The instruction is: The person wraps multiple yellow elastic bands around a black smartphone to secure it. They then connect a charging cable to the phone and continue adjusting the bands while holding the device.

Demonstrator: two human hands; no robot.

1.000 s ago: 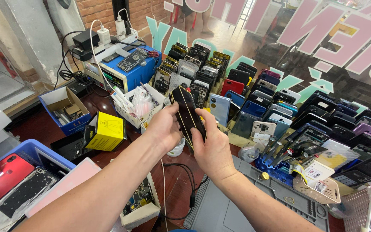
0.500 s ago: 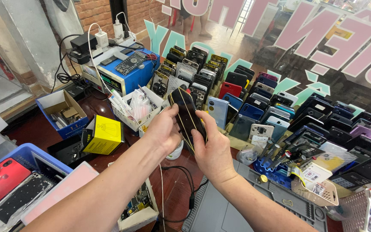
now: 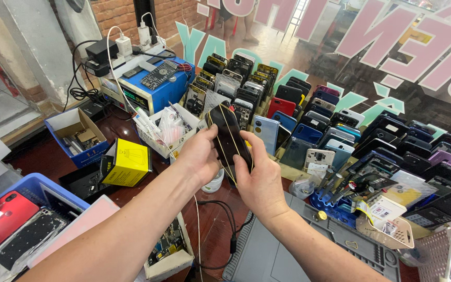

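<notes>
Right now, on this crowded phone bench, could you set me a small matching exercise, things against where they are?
Things:
1. black phone
2. yellow box
3. red phone
4. blue machine

Places:
A. far left, in a blue tray
B. at the back, under the chargers
C. between both hands
D. left of the left forearm

Pairs: 1-C, 2-D, 3-A, 4-B

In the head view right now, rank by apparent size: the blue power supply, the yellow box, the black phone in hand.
1. Blue power supply, though it sits farther back.
2-3. Yellow box and black phone look alike; the phone is held nearer the camera, so unranked.
</notes>
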